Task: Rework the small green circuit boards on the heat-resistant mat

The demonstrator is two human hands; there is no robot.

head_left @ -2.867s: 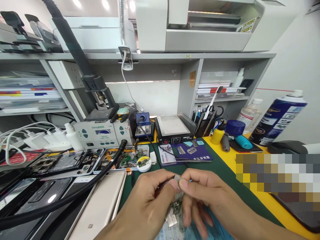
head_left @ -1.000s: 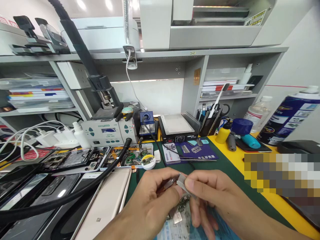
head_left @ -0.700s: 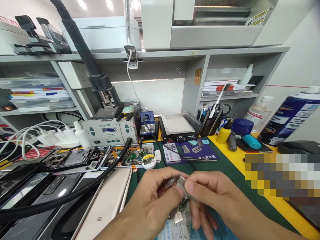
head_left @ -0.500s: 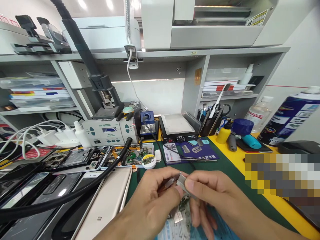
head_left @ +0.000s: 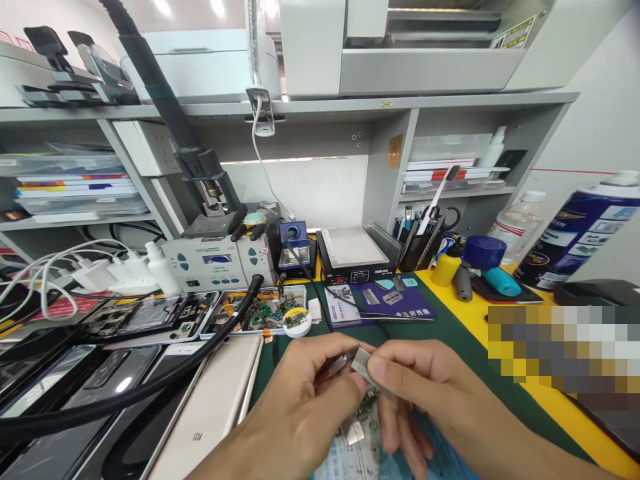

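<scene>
A thin, flat grey metal plate (head_left: 361, 363) is pinched between the thumb and index finger of my right hand (head_left: 425, 383), whose other fingers curl loosely below. My left hand (head_left: 310, 393) is closed, its thumb and index finger around a small shiny metal piece (head_left: 339, 364); its exact kind is hard to make out. The tips of both hands nearly meet, and the plate reaches to my left thumb. Partly hidden beneath them is a green circuit board (head_left: 367, 405) with a silver patch (head_left: 355, 433). It lies over a stained blue-and-white sheet (head_left: 350, 463).
Phones, among them a gold one (head_left: 215, 393), lie at left under a black hose (head_left: 165, 387). Behind them is a tray of circuit boards (head_left: 235, 331). A round tin (head_left: 297, 323), tweezers (head_left: 395, 318) and a heating plate (head_left: 356, 248) sit ahead. Bottles and a spray can (head_left: 575, 227) stand right.
The metal plate in my right hand has tilted slightly, showing more of its flat face. Both hands otherwise keep nearly the same place, and the view has shifted a little.
</scene>
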